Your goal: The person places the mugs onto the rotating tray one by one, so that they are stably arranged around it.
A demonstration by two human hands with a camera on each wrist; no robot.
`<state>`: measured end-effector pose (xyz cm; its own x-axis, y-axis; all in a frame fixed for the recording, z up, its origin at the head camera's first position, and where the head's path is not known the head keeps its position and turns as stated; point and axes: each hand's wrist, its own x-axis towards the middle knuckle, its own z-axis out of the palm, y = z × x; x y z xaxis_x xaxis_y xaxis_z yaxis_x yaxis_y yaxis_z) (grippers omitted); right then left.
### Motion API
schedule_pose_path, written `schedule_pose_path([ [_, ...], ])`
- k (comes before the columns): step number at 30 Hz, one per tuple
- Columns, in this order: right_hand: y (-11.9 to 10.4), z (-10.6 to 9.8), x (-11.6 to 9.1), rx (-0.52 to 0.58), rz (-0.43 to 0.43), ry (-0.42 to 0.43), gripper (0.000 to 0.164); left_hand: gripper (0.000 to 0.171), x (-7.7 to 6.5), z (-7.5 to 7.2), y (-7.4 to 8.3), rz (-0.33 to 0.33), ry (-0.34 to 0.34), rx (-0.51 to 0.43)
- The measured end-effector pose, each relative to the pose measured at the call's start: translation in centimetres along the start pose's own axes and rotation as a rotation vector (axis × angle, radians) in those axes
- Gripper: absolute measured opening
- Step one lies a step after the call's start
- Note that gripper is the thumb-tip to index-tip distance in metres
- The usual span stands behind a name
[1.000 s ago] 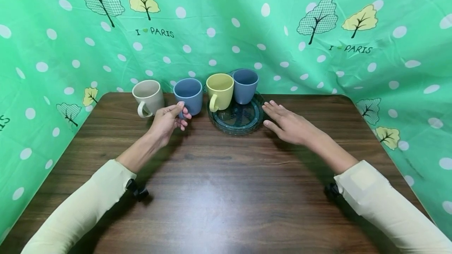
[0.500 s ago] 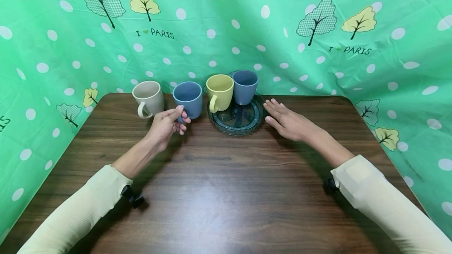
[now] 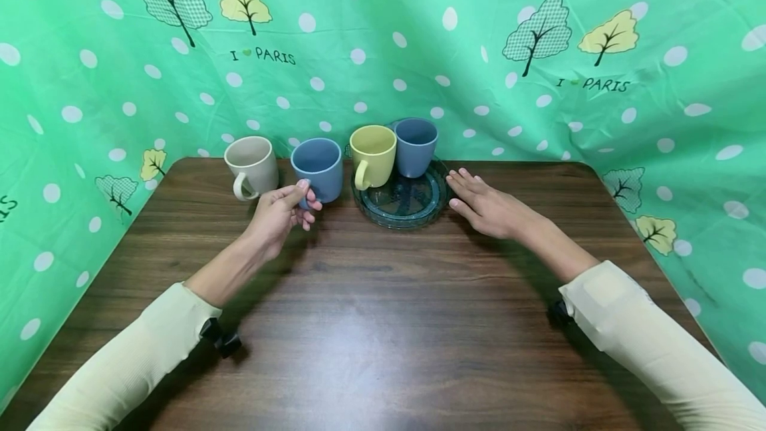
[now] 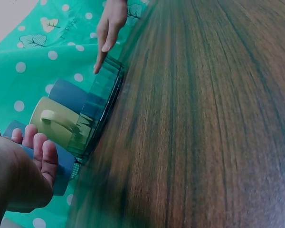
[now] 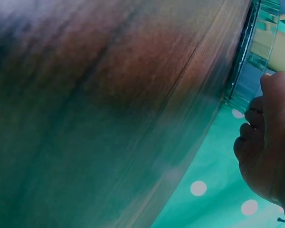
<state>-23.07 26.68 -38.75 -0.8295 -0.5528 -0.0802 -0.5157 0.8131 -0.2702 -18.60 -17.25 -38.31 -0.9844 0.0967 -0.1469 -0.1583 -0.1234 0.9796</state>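
Observation:
My left hand point(image 3: 278, 215) pinches the handle of a blue mug point(image 3: 326, 175), thumb on top and fingers curled below. The mug stands upright between a light grey mug point(image 3: 254, 168) and a round, clear glass dish point(image 3: 401, 217). In the left wrist view, the curled fingers point(image 4: 48, 159) lie against the side of the blue mug. A yellow mug point(image 3: 377, 151) and a second blue mug point(image 3: 414, 148) sit in the dish, toward its back. With fingers straight, my right hand point(image 3: 493, 208) rests its fingertips at the dish's right rim.
The dark wooden table point(image 3: 383, 324) runs back to a green polka-dot cloth point(image 3: 371, 32) hanging right behind the mugs. The grey mug is close to the left hand's knuckles. A small black device point(image 3: 221, 338) sits at the left sleeve cuff.
The left hand has drawn the held blue mug slightly toward me, and the left forearm has shifted back a little. The right hand stays at the dish's rim.

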Motion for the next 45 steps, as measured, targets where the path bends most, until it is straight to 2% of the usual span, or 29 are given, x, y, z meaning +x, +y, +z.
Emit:
schedule_pose_path([
  [8,0.8,0.7,-0.4,0.051,-0.104,0.062,0.078,0.036,-0.5,0.3,0.4,0.007,-0.002,0.0],
  [15,-0.6,0.4,-1.0,0.003,-0.042,0.014,0.069,0.036,-0.8,0.3,0.7,0.005,-0.006,-0.007],
  [21,-1.2,0.4,-1.2,-0.031,-0.047,0.014,0.067,0.036,-1.0,0.4,0.8,0.009,-0.007,-0.006],
  [45,-2.1,1.4,-2.5,0.007,-0.056,0.02,0.066,0.035,-1.5,1.4,1.3,0.01,-0.023,-0.007],
])
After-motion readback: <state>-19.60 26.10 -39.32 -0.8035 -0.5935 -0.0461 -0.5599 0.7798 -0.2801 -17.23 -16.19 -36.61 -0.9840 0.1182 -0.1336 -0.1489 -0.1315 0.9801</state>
